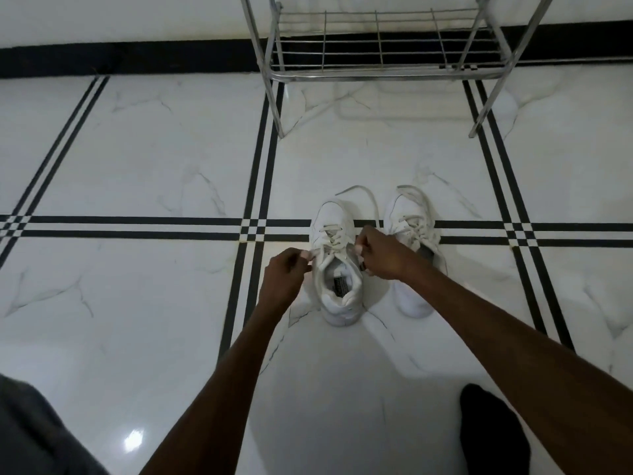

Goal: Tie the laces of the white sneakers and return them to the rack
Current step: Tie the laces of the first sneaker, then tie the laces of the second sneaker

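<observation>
Two white sneakers stand side by side on the floor, toes pointing away from me. The left sneaker (337,265) sits between my hands. My left hand (286,277) pinches a lace end at the shoe's left side. My right hand (380,252) grips the other lace at its right side, and that lace (371,204) loops loose past the toe. The right sneaker (411,231) is partly covered by my right wrist, with its laces lying loose over the tongue. The metal rack (380,75) stands beyond the shoes, against the wall.
The floor (154,159) is glossy white marble tile with black double stripes. A black baseboard (130,58) runs along the far wall. My dark-socked foot (493,433) is at the lower right and grey fabric (37,437) at the lower left.
</observation>
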`<state>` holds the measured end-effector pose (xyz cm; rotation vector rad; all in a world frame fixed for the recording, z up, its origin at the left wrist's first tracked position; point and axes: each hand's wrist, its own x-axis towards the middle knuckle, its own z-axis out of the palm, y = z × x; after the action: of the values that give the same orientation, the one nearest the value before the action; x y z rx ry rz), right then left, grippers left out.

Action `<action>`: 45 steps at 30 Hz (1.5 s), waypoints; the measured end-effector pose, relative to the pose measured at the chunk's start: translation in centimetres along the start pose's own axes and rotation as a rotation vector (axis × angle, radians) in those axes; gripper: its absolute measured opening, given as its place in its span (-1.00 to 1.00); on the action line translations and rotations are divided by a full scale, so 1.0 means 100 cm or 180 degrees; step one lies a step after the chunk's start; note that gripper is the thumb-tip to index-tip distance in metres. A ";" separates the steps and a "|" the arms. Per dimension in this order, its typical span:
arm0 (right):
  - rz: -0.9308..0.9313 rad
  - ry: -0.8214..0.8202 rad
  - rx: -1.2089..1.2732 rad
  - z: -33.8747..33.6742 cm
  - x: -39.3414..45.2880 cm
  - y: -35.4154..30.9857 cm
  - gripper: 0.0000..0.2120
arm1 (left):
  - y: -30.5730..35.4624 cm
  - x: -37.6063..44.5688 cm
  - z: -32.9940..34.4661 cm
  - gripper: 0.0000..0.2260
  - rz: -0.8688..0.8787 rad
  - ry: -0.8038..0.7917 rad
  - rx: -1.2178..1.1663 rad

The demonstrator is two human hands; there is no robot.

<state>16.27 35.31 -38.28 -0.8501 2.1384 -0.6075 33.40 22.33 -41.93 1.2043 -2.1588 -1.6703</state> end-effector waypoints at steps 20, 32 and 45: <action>-0.0098 0.1202 0.1213 -0.059 -0.026 0.016 -0.99 | 0.083 0.012 0.046 -0.87 0.1234 0.0921 0.0405; 0.0248 0.1413 0.0537 -0.055 -0.035 0.091 -0.74 | 0.075 0.010 0.142 -0.56 0.0837 -0.0422 0.0588; -0.0067 0.1792 0.0737 -0.037 -0.031 0.079 -0.90 | 0.075 0.023 0.123 -0.88 0.1259 -0.0181 0.0485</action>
<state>11.96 43.42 -39.63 -0.6202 2.4825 -1.1921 21.25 30.33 -40.72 0.7006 -2.3985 -1.4094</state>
